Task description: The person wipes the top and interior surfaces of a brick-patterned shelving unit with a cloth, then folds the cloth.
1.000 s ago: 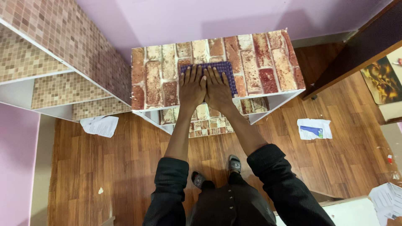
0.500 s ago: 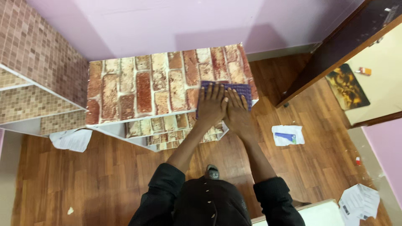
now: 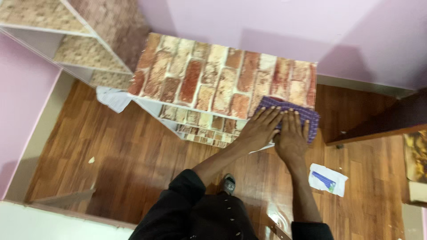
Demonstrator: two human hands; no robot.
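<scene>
Left hand [image 3: 258, 131] and right hand [image 3: 291, 138] lie flat, fingers extended, gripping nothing, side by side pressing a purple checked cloth [image 3: 311, 116] onto the brick-patterned shelf unit [image 3: 213, 75] top's near right corner.

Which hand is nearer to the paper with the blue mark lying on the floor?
Right. The right hand lies flat on the purple cloth at the shelf top's corner, right above the paper. The left hand presses the cloth beside it, farther from the paper.

left hand [image 3: 259, 131] + right hand [image 3: 291, 138] flat, side by side on purple checked cloth [image 3: 311, 119] | cloth at right front corner of brick-pattern shelf top [image 3: 213, 75] | paper sheet [image 3: 328, 179] on wood floor [image 3: 111, 155]
</scene>
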